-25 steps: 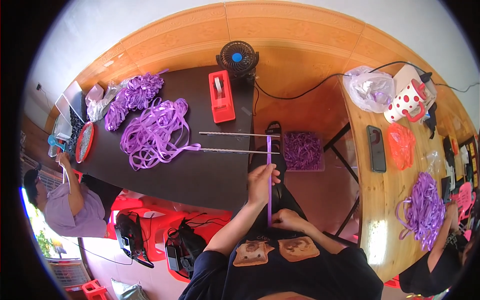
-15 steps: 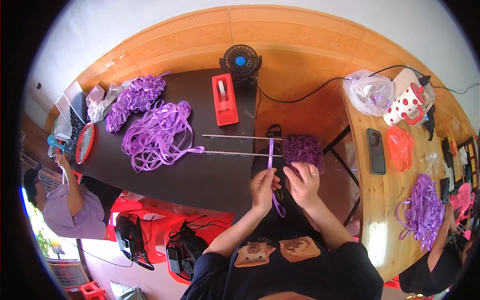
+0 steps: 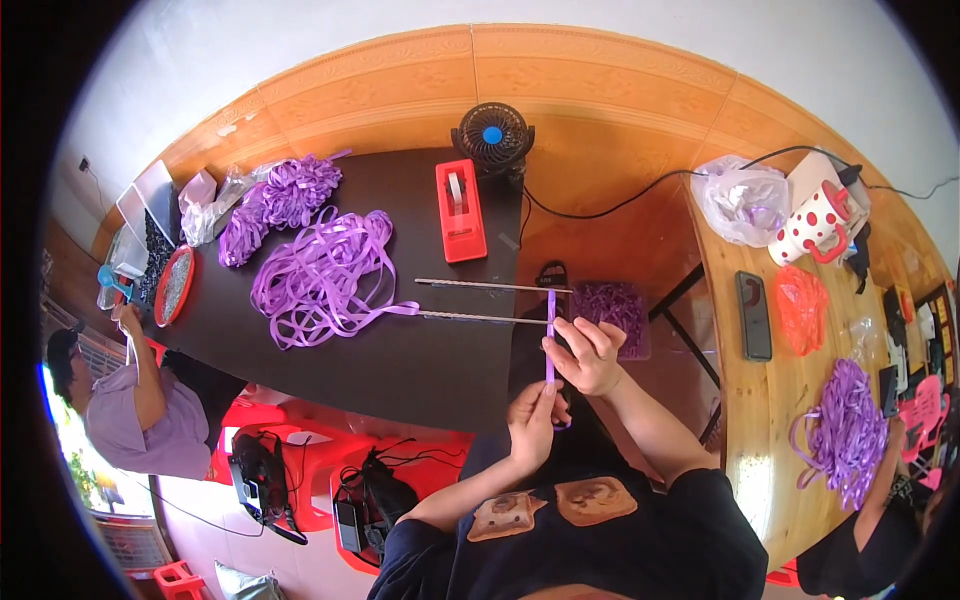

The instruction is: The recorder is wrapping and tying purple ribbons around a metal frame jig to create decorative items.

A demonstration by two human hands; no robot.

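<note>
Two thin metal rods (image 3: 480, 318) stick out side by side past the right edge of the dark table. A strip of purple ribbon (image 3: 550, 365) runs from the far rod across the near one and down toward me. My left hand (image 3: 533, 420) is closed in a pinch on the ribbon's lower part. Higher up, my right hand (image 3: 590, 358) has its thumb and fingers on the ribbon at the near rod's tip, which they hide. A loose heap of purple ribbon (image 3: 325, 280) lies on the dark table, one end leading to the near rod.
A red tape dispenser (image 3: 461, 225) and a small black fan (image 3: 493, 137) stand on the dark table (image 3: 420, 375). Below the rods sits a container of purple ribbon pieces (image 3: 612, 315). The wooden table (image 3: 700, 240) at right holds a phone (image 3: 753, 315) and a dotted tumbler (image 3: 812, 222). People sit at both sides.
My right hand has moved left and up onto the ribbon by the near rod's tip. My left hand has slid down the ribbon. The whole view has shifted slightly.
</note>
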